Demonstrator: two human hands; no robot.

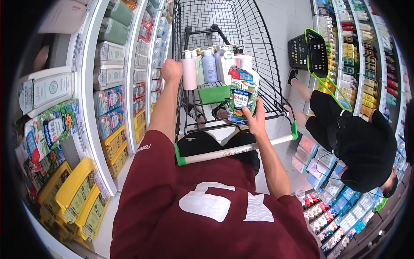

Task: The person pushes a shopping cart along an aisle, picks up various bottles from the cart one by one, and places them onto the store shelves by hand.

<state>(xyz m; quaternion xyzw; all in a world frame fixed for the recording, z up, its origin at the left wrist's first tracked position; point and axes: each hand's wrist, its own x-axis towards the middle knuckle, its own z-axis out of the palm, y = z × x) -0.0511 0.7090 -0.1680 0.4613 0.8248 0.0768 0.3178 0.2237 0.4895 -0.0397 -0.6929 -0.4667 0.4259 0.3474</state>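
My right hand [257,118] is wrapped round the lower right side of a blue and green printed pouch [241,98], held upright over the near part of the shopping cart [236,152]. Up at the cart's left side, my left hand [171,70] is closed in a fist beside a pink pump bottle [189,71]; whether anything is inside its fingers is hidden. Several bottles stand together in the cart, among them a lavender one [209,67] and a white one [225,68]. The pouch partly covers the white bottles behind it.
Shelves with boxed goods [108,77] and yellow packs [77,190] run close along the left. At the right, a person in black [362,146] is beside a black basket with a green handle [308,52]. More stocked shelves [348,56] stand behind them.
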